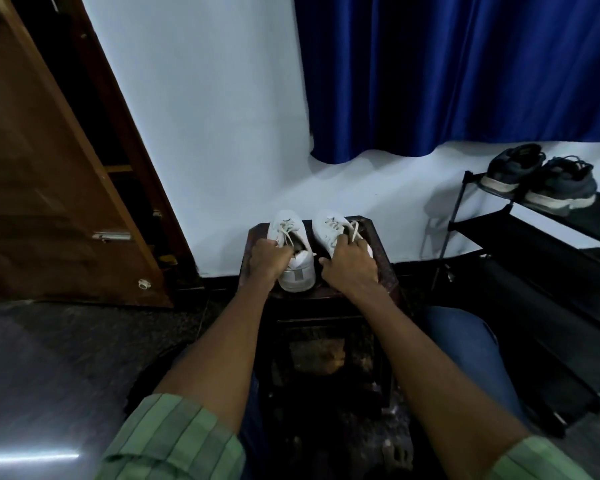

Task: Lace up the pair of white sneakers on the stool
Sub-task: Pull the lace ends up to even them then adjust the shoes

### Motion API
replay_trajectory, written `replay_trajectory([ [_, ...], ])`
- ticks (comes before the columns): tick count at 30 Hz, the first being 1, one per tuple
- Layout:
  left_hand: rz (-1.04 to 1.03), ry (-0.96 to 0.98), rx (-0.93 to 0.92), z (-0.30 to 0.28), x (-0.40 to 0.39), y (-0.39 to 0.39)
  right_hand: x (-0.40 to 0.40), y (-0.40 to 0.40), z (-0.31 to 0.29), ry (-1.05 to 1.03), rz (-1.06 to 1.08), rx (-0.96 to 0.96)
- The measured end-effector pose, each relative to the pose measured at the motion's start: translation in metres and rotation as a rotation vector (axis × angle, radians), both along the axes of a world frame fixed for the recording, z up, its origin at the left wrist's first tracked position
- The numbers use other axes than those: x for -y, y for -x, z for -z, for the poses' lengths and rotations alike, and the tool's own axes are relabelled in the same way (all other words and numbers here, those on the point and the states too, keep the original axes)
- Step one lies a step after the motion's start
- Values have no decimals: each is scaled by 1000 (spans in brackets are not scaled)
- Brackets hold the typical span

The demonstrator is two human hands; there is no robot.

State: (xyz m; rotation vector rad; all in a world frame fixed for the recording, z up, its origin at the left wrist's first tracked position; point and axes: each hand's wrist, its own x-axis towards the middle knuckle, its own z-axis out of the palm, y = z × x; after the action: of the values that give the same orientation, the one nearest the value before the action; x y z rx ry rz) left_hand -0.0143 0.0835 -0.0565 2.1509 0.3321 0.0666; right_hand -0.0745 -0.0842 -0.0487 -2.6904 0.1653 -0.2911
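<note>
Head view is looking down at a dark stool (pixel 378 251) that's being kept right up against the white wall (pixel 222 133), with two white sneakers being carried side by side on its top, toes pointed at the wall. Left sneaker (pixel 293 252) is being gripped by the left hand (pixel 267 258): the fingers (pixel 274 243) are being curled over its collar on the outer side, pretty much closed around the edge of the shoe. Loose laces (pixel 286 232) are being left draped across its tongue, so it's only partly laced. Right sneaker (pixel 331 230) is being covered at the heel end by the right hand (pixel 349 263), the fingers (pixel 355 242) being bent down over the shoe's opening with the thumb stuck out to the left. It looks like a grip on the shoe, though whether a lace is being pinched underneath can't be told. Both forearms are being stretched out from rolled green sleeves (pixel 174 441), and a knee in blue jeans (pixel 471 344) is being shown just right of the stool.

Off to the right, a pair of dark sneakers (pixel 541 180) is being held on the top shelf of a black shoe rack (pixel 520 237). A blue curtain (pixel 465 71) is being hung above it, and a brown wooden door (pixel 49 168) is being shown on the left.
</note>
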Motion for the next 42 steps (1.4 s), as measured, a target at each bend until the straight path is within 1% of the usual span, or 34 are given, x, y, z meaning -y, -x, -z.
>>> replay_trajectory([
  [2,35,13,5,-3,4,7,-2,-5,-2,-184,-101,2],
  [3,53,20,2,-4,6,11,-5,-6,-7,-227,-161,-2],
  [4,72,45,-8,0,6,7,-9,-8,-10,-227,-223,-13],
  [5,77,78,23,7,5,-2,-13,-11,-12,-184,-273,-38],
  [7,68,79,68,16,2,-8,-17,-15,-20,-42,-336,-116],
  [10,88,37,97,2,1,12,-18,-16,-33,138,-393,-246],
  [12,93,-7,113,5,-1,11,-19,-16,-34,180,-378,-270],
  [14,92,3,119,7,1,7,-24,-16,-30,185,-327,-231],
  [17,24,44,123,11,4,3,-30,-16,-23,121,-234,-156],
  [19,-43,124,111,5,4,8,-33,-15,-24,74,-194,-119],
  [21,-80,268,113,2,3,6,-32,-12,-26,59,-157,-83],
  [22,-111,328,88,8,-2,-6,-30,-10,-28,63,-141,-63],
  [23,-138,359,63,28,-10,-29,-28,-7,-31,69,-122,-48],
  [25,-180,370,23,55,-19,-65,-20,-4,-39,68,-72,-31],
  [26,-169,384,11,56,-17,-69,-12,-1,-45,66,-44,-28],
  [28,-82,384,26,16,8,-34,6,6,-57,54,8,-17],
  [30,34,335,75,-39,42,18,26,12,-68,51,57,1],
  [33,165,316,116,-75,97,41,61,28,-85,57,156,42],
  [37,281,408,112,-92,173,42,113,48,-102,68,275,118],
  [42,439,474,85,-86,280,41,202,79,-112,82,415,148],
])
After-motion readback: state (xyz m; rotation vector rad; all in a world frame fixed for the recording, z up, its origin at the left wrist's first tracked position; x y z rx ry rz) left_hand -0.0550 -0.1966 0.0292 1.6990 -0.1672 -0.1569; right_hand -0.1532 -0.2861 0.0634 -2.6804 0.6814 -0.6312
